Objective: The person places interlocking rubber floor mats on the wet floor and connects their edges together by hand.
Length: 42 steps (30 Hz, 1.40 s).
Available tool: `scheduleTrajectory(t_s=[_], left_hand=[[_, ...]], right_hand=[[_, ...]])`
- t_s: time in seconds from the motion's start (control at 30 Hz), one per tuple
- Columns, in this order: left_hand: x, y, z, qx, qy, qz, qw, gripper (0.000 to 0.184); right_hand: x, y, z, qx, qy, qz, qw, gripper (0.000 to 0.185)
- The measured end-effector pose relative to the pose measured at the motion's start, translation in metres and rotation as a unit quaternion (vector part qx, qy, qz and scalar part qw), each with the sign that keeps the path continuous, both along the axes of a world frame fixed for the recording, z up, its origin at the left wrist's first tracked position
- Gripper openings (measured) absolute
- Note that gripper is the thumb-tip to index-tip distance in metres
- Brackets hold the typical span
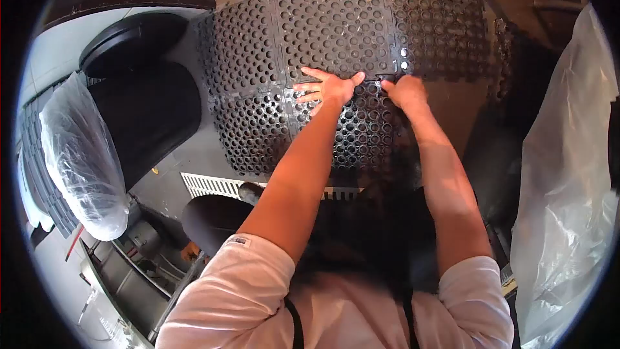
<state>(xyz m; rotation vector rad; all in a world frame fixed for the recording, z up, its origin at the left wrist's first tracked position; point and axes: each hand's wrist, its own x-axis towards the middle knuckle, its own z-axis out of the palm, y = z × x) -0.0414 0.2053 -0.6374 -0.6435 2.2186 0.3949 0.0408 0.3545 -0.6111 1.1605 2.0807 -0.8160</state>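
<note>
Black rubber mats full of round holes lie joined on the floor in front of me. My left hand rests spread on them, its fingers apart and its thumb at a seam between two pieces. Just right of it, my right hand is closed at the corner of the nearer mat piece, by the same seam. Its thumb points at the seam, and its fingers are curled round the mat's edge.
At the left are a round black lid, a dark mat and a bundle in clear plastic. A floor drain grate lies near my knees. Plastic sheeting hangs at the right.
</note>
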Motion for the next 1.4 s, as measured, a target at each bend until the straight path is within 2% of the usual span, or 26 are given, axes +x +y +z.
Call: scheduleTrajectory(t_s=[0.03, 0.07, 0.1, 0.13, 0.17, 0.23, 0.27, 0.37, 0.4, 0.63, 0.67, 0.77, 0.9, 0.93, 1.03, 1.07, 1.1, 1.17, 1.4], left_hand=[[0.002, 0.001, 0.000, 0.002, 0.004, 0.007, 1.000, 0.165], [0.003, 0.001, -0.002, -0.002, 0.009, 0.007, 1.000, 0.164], [0.004, 0.001, -0.001, -0.006, 0.013, 0.005, 1.000, 0.164], [0.003, 0.001, 0.000, -0.007, 0.008, 0.005, 1.000, 0.163], [-0.001, 0.003, 0.002, -0.005, 0.007, 0.003, 1.000, 0.163], [0.003, 0.001, 0.009, -0.005, 0.000, 0.002, 1.000, 0.162], [0.003, 0.000, 0.011, -0.004, -0.006, 0.000, 1.000, 0.160], [0.001, -0.001, 0.016, 0.001, -0.012, 0.000, 1.000, 0.159], [0.000, 0.000, 0.017, -0.003, -0.015, 0.002, 1.000, 0.160], [-0.007, 0.003, 0.016, -0.020, -0.056, -0.011, 0.998, 0.160], [-0.005, 0.002, 0.009, -0.017, -0.041, -0.009, 0.999, 0.159], [0.001, 0.007, -0.003, -0.037, -0.007, -0.030, 0.999, 0.157], [-0.007, 0.012, 0.012, -0.041, -0.039, -0.018, 0.998, 0.156], [-0.006, 0.011, 0.013, -0.036, -0.035, -0.018, 0.999, 0.155], [-0.003, 0.007, 0.001, -0.026, -0.014, -0.010, 1.000, 0.155], [-0.004, 0.007, 0.009, -0.023, -0.022, -0.016, 0.999, 0.155], [-0.005, 0.008, 0.010, -0.024, -0.027, -0.015, 0.999, 0.156], [-0.005, 0.008, 0.010, -0.021, -0.029, -0.018, 0.999, 0.155], [-0.006, 0.010, 0.015, -0.019, -0.030, -0.015, 0.999, 0.155]], right_hand=[[-0.003, 0.003, 0.013, 0.013, 0.001, 0.012, 1.000, 0.067], [-0.004, -0.002, 0.008, 0.090, 0.129, -0.019, 0.987, 0.064], [-0.004, -0.009, 0.000, 0.164, 0.254, -0.050, 0.952, 0.062], [-0.005, -0.016, -0.008, 0.232, 0.397, -0.017, 0.888, 0.061], [-0.006, -0.024, -0.014, 0.253, 0.426, 0.005, 0.868, 0.056], [-0.012, -0.037, -0.033, 0.268, 0.454, 0.009, 0.850, 0.057], [-0.014, -0.037, -0.045, 0.264, 0.443, 0.021, 0.856, 0.064], [-0.015, -0.040, -0.079, 0.341, 0.271, 0.040, 0.899, 0.064], [-0.016, -0.041, -0.080, 0.314, 0.245, 0.036, 0.916, 0.065], [-0.026, -0.039, -0.078, 0.312, 0.186, 0.098, 0.926, 0.062], [-0.022, -0.037, -0.082, 0.312, 0.224, 0.100, 0.918, 0.062], [-0.022, -0.036, -0.088, 0.310, 0.196, 0.136, 0.920, 0.062], [-0.027, -0.034, -0.078, 0.290, 0.202, 0.119, 0.928, 0.064], [-0.025, -0.033, -0.079, 0.324, 0.257, 0.118, 0.903, 0.057], [-0.026, 0.009, -0.064, 0.275, 0.295, 0.055, 0.913, 0.048], [-0.028, 0.024, -0.077, 0.360, 0.361, 0.007, 0.860, 0.044], [-0.030, 0.041, -0.076, 0.356, 0.331, -0.041, 0.873, 0.047], [-0.036, 0.054, -0.081, 0.364, 0.281, -0.058, 0.886, 0.056], [-0.055, -0.002, -0.055, 0.331, 0.350, 0.077, 0.873, 0.070]])
